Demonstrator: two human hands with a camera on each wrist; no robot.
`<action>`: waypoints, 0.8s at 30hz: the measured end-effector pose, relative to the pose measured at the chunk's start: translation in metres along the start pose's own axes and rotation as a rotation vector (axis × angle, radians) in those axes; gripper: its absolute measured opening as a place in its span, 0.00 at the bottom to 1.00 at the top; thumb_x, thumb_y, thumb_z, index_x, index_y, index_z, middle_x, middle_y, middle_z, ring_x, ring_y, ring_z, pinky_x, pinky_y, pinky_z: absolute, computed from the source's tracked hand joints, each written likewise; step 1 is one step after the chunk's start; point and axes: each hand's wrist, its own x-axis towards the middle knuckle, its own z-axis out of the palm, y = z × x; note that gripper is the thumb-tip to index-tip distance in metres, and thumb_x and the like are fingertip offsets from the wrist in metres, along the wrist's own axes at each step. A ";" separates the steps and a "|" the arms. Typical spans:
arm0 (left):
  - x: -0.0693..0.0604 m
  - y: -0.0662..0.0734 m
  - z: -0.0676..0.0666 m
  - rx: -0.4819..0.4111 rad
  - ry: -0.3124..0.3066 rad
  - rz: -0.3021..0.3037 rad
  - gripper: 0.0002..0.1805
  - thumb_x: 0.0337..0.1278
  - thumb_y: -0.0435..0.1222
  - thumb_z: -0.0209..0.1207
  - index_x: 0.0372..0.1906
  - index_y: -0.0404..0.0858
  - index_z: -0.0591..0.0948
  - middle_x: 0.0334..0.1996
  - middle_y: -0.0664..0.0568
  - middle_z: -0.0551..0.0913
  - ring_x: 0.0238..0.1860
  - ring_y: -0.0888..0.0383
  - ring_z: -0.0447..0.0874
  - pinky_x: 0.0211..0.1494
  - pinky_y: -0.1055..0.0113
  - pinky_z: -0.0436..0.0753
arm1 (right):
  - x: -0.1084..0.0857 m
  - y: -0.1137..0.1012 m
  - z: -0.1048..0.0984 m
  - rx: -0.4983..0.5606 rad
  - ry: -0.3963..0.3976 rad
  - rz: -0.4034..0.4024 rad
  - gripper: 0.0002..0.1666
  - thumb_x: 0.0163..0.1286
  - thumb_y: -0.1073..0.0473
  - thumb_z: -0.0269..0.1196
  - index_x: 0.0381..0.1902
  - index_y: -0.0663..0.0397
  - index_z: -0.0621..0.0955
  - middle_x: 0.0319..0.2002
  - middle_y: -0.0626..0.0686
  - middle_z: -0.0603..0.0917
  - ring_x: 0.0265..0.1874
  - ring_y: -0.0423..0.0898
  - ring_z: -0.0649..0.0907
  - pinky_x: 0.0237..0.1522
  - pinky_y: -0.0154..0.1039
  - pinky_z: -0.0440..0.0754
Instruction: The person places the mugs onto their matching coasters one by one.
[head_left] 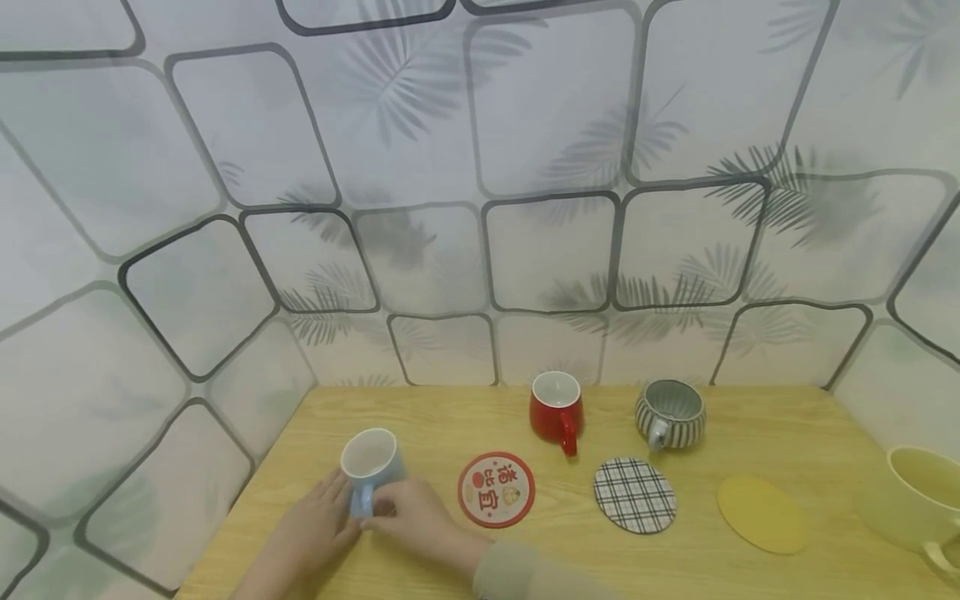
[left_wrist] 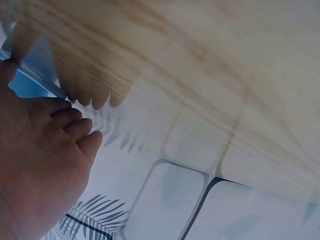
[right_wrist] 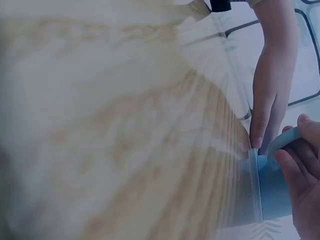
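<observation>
blue mug (head_left: 382,475), wood-grain tabletop (head_left: 450,421) beneath, leaf-print wall (head_left: 551,254) behind

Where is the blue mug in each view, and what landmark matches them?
Head: blue mug, lower part, left of centre.
Left wrist: blue mug, upper left by the edge, partly visible.
Right wrist: blue mug, lower right, partly behind the right hand.
Shared landmark: the left hand, next to the blue mug in all three.

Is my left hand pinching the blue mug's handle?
No, your right hand pinches that handle; your left hand lies beside the blue mug.
</observation>
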 end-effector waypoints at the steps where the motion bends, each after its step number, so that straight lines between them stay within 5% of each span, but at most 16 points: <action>1: 0.000 0.000 0.000 0.003 0.005 -0.001 0.36 0.75 0.47 0.58 0.75 0.26 0.71 0.76 0.32 0.71 0.77 0.34 0.71 0.81 0.40 0.70 | 0.000 -0.001 0.001 -0.007 0.008 0.008 0.06 0.64 0.57 0.77 0.33 0.51 0.89 0.36 0.46 0.94 0.32 0.25 0.82 0.39 0.20 0.80; 7: 0.001 0.000 0.001 -0.004 0.035 0.018 0.36 0.74 0.48 0.60 0.74 0.26 0.72 0.75 0.31 0.73 0.76 0.33 0.72 0.80 0.39 0.71 | -0.003 -0.004 0.007 -0.037 0.062 0.028 0.07 0.64 0.55 0.77 0.33 0.50 0.88 0.33 0.45 0.92 0.30 0.26 0.80 0.37 0.20 0.79; 12: 0.001 0.000 0.000 0.001 -0.004 0.011 0.37 0.74 0.49 0.60 0.73 0.24 0.72 0.75 0.30 0.72 0.76 0.33 0.71 0.80 0.39 0.71 | -0.005 -0.006 0.010 -0.026 0.087 0.011 0.06 0.65 0.57 0.76 0.34 0.51 0.89 0.35 0.46 0.93 0.33 0.27 0.84 0.39 0.20 0.81; 18: 0.000 0.001 -0.002 0.006 -0.041 -0.004 0.38 0.76 0.49 0.58 0.74 0.23 0.71 0.76 0.29 0.70 0.77 0.32 0.70 0.81 0.39 0.70 | -0.004 -0.008 0.014 0.020 0.095 0.012 0.07 0.67 0.57 0.74 0.30 0.51 0.87 0.34 0.46 0.93 0.36 0.29 0.87 0.41 0.22 0.83; 24: -0.001 0.001 -0.002 0.004 -0.012 0.002 0.39 0.77 0.53 0.57 0.74 0.24 0.71 0.76 0.30 0.71 0.77 0.33 0.70 0.80 0.39 0.70 | -0.005 -0.012 0.017 0.115 0.091 0.033 0.04 0.69 0.60 0.73 0.33 0.52 0.88 0.36 0.48 0.93 0.39 0.30 0.87 0.45 0.22 0.84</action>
